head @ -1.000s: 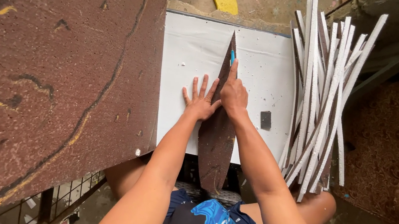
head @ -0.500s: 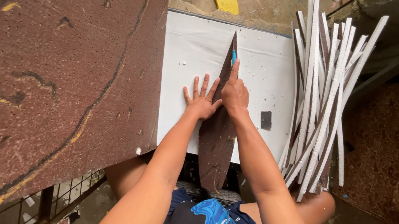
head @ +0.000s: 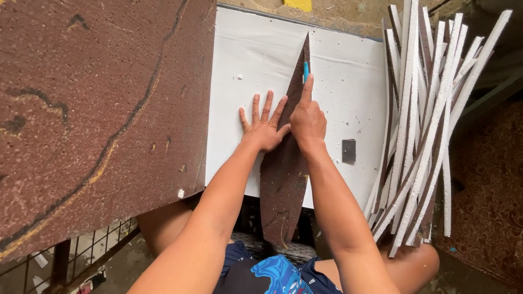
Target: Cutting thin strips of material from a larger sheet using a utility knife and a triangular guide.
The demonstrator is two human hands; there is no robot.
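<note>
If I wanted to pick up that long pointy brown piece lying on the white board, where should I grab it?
Probably at the near, wide end of the brown leaf-shaped piece, coming from the person's side. That end sticks out past the white board's edge, so fingers can close above and below it. The far tip is thin and lies flat, and the left hand and right hand press on the middle.

Not much moved here: our right hand (head: pixel 308 121) slid a touch up the brown leaf-shaped template (head: pixel 285 169), blue pen (head: pixel 306 72) tip nudging toward its point. Left hand (head: pixel 264 126) crept slightly higher too.
</note>
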